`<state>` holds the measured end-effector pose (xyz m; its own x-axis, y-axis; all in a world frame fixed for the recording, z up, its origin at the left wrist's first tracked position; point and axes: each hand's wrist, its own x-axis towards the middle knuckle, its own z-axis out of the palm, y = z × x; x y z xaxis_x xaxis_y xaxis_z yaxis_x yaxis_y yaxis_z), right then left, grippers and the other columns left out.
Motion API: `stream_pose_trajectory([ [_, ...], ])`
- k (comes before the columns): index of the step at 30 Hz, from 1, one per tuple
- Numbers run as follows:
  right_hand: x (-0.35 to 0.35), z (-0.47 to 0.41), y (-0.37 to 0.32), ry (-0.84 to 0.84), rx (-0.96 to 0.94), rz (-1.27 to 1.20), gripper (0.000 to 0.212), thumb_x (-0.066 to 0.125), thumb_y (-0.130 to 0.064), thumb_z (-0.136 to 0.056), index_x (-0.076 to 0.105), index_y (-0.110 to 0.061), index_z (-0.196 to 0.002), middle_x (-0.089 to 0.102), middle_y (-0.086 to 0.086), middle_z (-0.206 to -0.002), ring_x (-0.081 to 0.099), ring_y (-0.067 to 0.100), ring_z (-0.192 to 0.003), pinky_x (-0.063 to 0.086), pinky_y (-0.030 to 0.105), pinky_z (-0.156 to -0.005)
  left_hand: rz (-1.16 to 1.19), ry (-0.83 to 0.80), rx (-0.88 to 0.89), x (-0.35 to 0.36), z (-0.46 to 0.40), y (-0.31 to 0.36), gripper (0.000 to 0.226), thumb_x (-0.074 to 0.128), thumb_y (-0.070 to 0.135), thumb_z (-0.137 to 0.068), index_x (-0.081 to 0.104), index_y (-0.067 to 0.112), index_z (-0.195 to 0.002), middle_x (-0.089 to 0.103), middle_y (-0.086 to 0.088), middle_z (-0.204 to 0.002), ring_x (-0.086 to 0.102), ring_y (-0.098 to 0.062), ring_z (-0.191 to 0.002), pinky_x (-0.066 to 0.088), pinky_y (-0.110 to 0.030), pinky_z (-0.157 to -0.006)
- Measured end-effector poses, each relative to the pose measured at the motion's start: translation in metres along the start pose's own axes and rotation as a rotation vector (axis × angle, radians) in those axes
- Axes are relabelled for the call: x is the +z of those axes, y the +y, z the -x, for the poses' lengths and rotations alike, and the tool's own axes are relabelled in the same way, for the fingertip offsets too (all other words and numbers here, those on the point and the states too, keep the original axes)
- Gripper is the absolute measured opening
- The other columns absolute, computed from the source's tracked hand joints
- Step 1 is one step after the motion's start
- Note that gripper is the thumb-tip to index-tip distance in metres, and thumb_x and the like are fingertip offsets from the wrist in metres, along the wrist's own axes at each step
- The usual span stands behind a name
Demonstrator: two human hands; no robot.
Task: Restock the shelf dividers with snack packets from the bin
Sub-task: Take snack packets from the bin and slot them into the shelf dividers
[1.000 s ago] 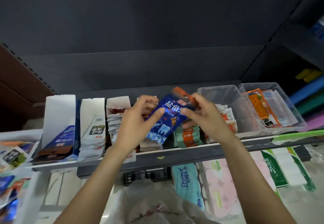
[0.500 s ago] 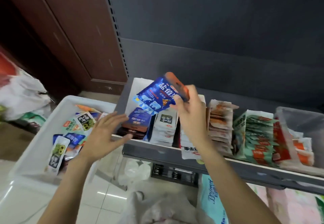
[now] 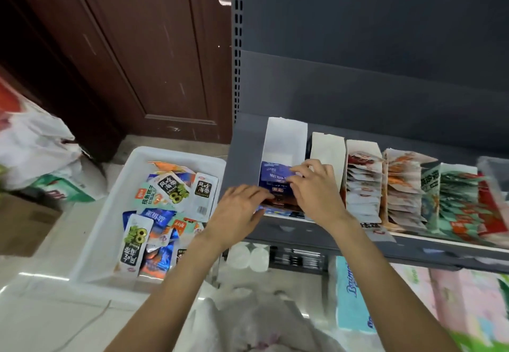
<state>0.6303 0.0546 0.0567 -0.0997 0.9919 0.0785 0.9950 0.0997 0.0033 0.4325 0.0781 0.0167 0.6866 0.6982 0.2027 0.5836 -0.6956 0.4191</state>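
A blue snack packet (image 3: 274,173) lies on a stack of like packets in the leftmost white divider (image 3: 286,138) on the grey shelf (image 3: 316,237). My right hand (image 3: 316,189) pinches the packet's right edge with its fingertips. My left hand (image 3: 239,208) rests at the front of that stack, fingers touching the lower packets. A white bin (image 3: 110,214) on the floor to the left holds several mixed snack packets (image 3: 170,189).
More white dividers (image 3: 327,153) to the right hold stacked packets (image 3: 363,186) in white, orange and green. Tissue packs (image 3: 351,299) sit under the shelf. A plastic bag (image 3: 261,321) is below my arms. A brown door (image 3: 124,48) and white bags (image 3: 33,145) are at left.
My right hand brought the blue packet down from above the shelf into the leftmost divider. My left hand moved from over the bin to the front of that stack.
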Motion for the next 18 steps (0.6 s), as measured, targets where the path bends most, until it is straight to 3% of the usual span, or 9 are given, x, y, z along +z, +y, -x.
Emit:
stream_pose_trajectory([
  [3, -0.007, 0.01, -0.002, -0.119, 0.058, -0.089, 0.033, 0.048, -0.023, -0.097, 0.058, -0.017, -0.128, 0.051, 0.001, -0.136, 0.034, 0.023, -0.128, 0.023, 0.036, -0.099, 0.095, 0.033, -0.046, -0.008, 0.013, 0.001, 0.041, 0.066, 0.019, -0.081, 0.06, 0.02, -0.122, 0.065, 0.002, -0.117, 0.058, -0.02, -0.107, 0.044, -0.034, -0.091],
  [5, -0.021, 0.019, -0.011, -0.021, 0.089, -0.256, 0.035, 0.044, -0.025, -0.097, 0.054, -0.019, -0.13, 0.052, 0.0, -0.134, 0.036, 0.02, -0.128, 0.022, 0.031, -0.1, 0.158, 0.14, -0.122, -0.018, 0.027, 0.001, 0.037, 0.055, 0.033, -0.084, 0.062, 0.021, -0.119, 0.067, 0.005, -0.11, 0.059, -0.015, -0.102, 0.042, -0.028, -0.089],
  [8, -0.043, 0.035, -0.037, 0.174, 0.03, -0.523, 0.033, 0.042, -0.023, -0.094, 0.061, -0.016, -0.121, 0.062, -0.001, -0.118, 0.048, 0.012, -0.113, 0.036, 0.028, -0.095, 0.22, 0.301, -0.321, -0.031, 0.066, -0.002, 0.035, 0.049, 0.04, -0.088, 0.067, 0.021, -0.111, 0.069, 0.009, -0.097, 0.06, -0.004, -0.089, 0.045, -0.021, -0.08],
  [10, -0.048, 0.046, -0.06, 0.143, -0.046, -0.662, 0.033, 0.04, -0.027, -0.095, 0.063, -0.018, -0.116, 0.066, -0.007, -0.11, 0.055, 0.006, -0.103, 0.045, 0.022, -0.086, 0.231, 0.349, -0.49, -0.034, 0.1, -0.009, 0.034, 0.049, 0.042, -0.087, 0.068, 0.021, -0.106, 0.066, 0.014, -0.087, 0.058, 0.004, -0.081, 0.043, -0.012, -0.071],
  [12, -0.04, 0.054, -0.082, 0.043, -0.106, -0.778, 0.034, 0.039, -0.03, -0.095, 0.065, -0.021, -0.113, 0.068, -0.011, -0.105, 0.061, 0.003, -0.096, 0.051, 0.021, -0.08, 0.266, 0.354, -0.706, -0.035, 0.132, -0.018, 0.029, 0.051, 0.041, -0.084, 0.068, 0.025, -0.101, 0.065, 0.017, -0.083, 0.058, 0.009, -0.079, 0.041, -0.012, -0.064],
  [14, -0.019, 0.058, -0.104, -0.063, -0.137, -0.833, 0.03, 0.041, -0.028, -0.094, 0.066, -0.022, -0.111, 0.069, -0.011, -0.104, 0.064, 0.005, -0.093, 0.054, 0.028, -0.078, 0.378, 0.368, -0.91, -0.034, 0.156, -0.034, 0.016, 0.059, 0.028, -0.084, 0.067, 0.026, -0.098, 0.068, 0.01, -0.085, 0.061, 0.005, -0.077, 0.045, -0.019, -0.067],
  [16, 0.007, 0.056, -0.128, -0.17, -0.123, -0.858, 0.027, 0.044, -0.024, -0.094, 0.065, -0.022, -0.112, 0.068, -0.009, -0.107, 0.064, 0.01, -0.094, 0.054, 0.033, -0.078, 0.453, 0.363, -1.104, -0.031, 0.175, -0.061, 0.015, 0.064, 0.015, -0.086, 0.065, 0.022, -0.1, 0.069, 0.004, -0.091, 0.065, -0.008, -0.086, 0.049, -0.027, -0.076],
  [18, 0.028, 0.049, -0.152, -0.272, -0.116, -0.802, 0.026, 0.047, -0.018, -0.095, 0.062, -0.022, -0.116, 0.064, -0.006, -0.116, 0.061, 0.012, -0.1, 0.05, 0.025, -0.08, 0.432, 0.299, -1.254, -0.024, 0.189, -0.093, 0.025, 0.067, 0.02, -0.085, 0.061, 0.017, -0.109, 0.067, 0.001, -0.102, 0.064, -0.021, -0.098, 0.05, -0.033, -0.085],
])
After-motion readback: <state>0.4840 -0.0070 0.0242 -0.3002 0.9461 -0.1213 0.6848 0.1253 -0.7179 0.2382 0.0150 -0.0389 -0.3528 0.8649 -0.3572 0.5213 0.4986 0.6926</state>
